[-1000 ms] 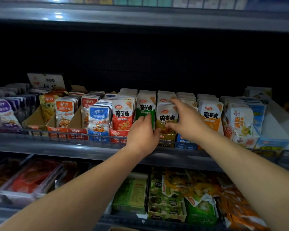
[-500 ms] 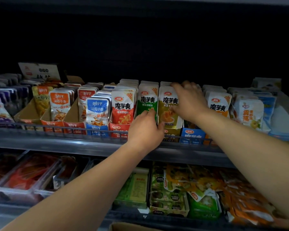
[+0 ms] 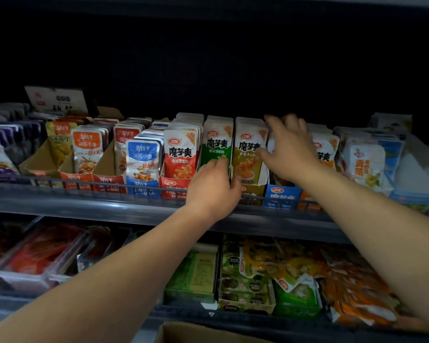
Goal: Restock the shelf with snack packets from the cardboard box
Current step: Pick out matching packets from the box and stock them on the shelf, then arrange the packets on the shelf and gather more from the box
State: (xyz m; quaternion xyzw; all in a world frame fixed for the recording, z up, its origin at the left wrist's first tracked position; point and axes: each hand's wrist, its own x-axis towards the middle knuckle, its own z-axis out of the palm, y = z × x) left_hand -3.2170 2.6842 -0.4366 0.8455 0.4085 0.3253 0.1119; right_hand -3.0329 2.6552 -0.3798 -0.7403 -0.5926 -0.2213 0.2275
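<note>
Rows of snack packets stand in display boxes on the middle shelf point(image 3: 84, 201). My left hand point(image 3: 213, 186) rests against the front green packet point(image 3: 216, 147), its thumb at the corner of the yellow display box point(image 3: 253, 191). My right hand point(image 3: 290, 149), blurred and with fingers spread, reaches over the row just right of the yellow packets point(image 3: 248, 149) and covers most of that row; it holds no packet that I can see. The flap of the cardboard box point(image 3: 208, 334) shows at the bottom edge.
Red point(image 3: 180, 154), blue point(image 3: 143, 157) and orange point(image 3: 87, 149) packet rows fill the shelf to the left, white-and-green packets point(image 3: 364, 164) to the right. A wire rail point(image 3: 109, 185) runs along the shelf front. The lower shelf point(image 3: 258, 315) holds trays and loose packets.
My right hand has moved right, off the yellow packets and onto the neighbouring row, fingers spreading. The left hand has stayed at the green row's front. The view has tilted down slightly.
</note>
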